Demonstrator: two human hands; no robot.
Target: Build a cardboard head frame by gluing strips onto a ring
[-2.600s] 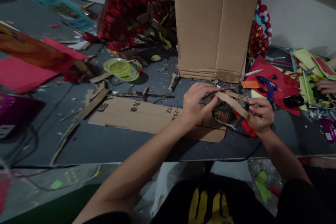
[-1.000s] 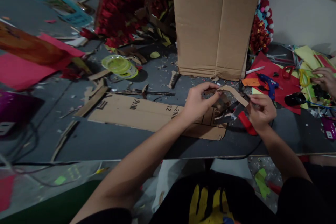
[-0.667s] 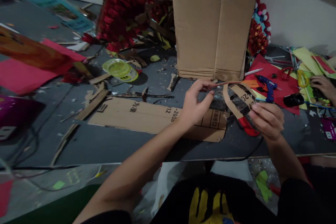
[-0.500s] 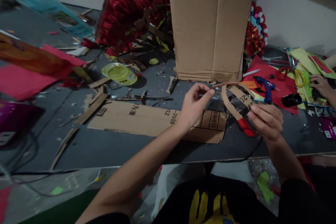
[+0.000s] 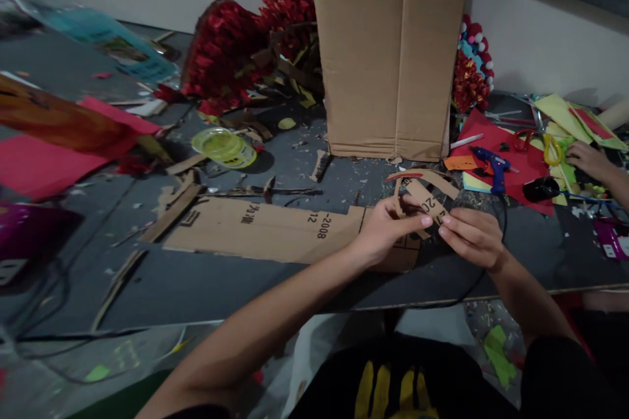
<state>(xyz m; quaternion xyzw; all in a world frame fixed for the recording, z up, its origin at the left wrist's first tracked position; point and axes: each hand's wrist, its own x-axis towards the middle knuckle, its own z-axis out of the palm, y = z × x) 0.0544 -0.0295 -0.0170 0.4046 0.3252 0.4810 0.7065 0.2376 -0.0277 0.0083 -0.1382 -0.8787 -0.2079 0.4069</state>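
Between my hands is a looped cardboard strip [image 5: 423,201] with printed characters and a little red along one curved end. My left hand [image 5: 388,226] is closed on its near left side, thumb on top. The fingertips of my right hand [image 5: 472,236] pinch its lower right part. Under my left hand and forearm lies a long flat cardboard piece [image 5: 275,230] with black print. Beyond my right hand, a blue glue gun [image 5: 495,169] rests on a red sheet [image 5: 525,186].
A tall cardboard box [image 5: 388,59] stands behind my hands. A yellow-green tub [image 5: 225,147] and cardboard scraps [image 5: 171,206] lie to the left, with red paper flowers [image 5: 221,52] behind. At the right edge is another person's hand [image 5: 587,160], near yellow-handled scissors [image 5: 553,149].
My left hand has moved right and nearer, onto the strip beside my right hand. The looped strip has been turned, and its red part now shows at the far side.
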